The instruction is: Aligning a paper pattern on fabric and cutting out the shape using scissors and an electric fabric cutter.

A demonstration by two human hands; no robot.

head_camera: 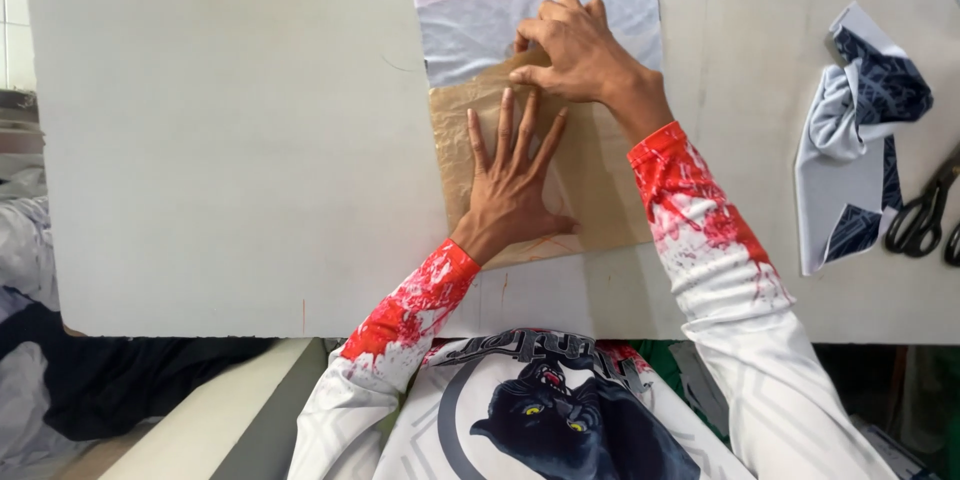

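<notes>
One sheet of thin, crinkled brown paper (590, 190) lies on a pale grey fabric panel (480, 20) (pink-edged along its top), which shows beyond the paper's far edge. The left hand (515, 180) presses flat on the paper, fingers spread, holding nothing. The right hand (575, 50), fingers curled, pinches the paper's top edge. Both rest on one matte, off-white table (220, 140). Right of the paper lie one crumpled grey-and-navy patterned fabric piece (850, 140) and black-handled scissors (925, 210).
</notes>
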